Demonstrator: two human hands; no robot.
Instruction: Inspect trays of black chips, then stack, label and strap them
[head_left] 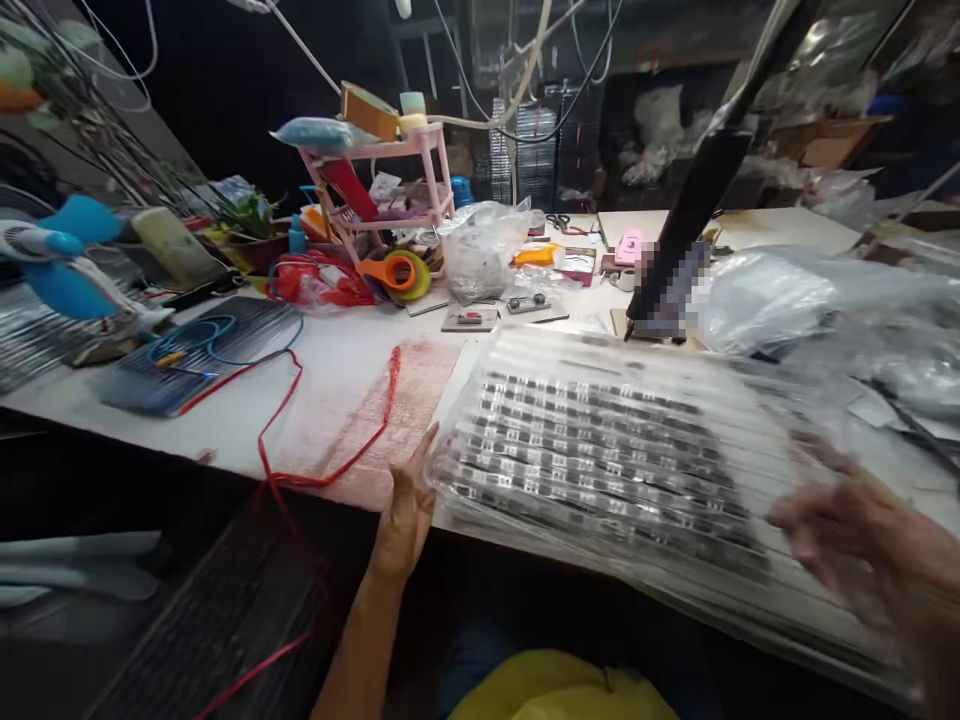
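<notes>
A clear plastic tray [465,440] lies at the front of the table, with rows of small dark and silvery parts [577,450] in it. Its long right portion is smeared by motion. My left hand [405,515] is at the tray's left end, gripping its edge near the corner; some of its fingers are hidden by the tray. Over the tray's right side is my right hand [862,540], strongly blurred, so its fingers and anything in them cannot be made out.
Red ribbon [330,480] trails across the table and over its front edge. A blue fan [67,250] stands left, a pink rack [431,170] behind. A black post [690,210] rises beyond the tray. Plastic bags [810,300] are heaped at right.
</notes>
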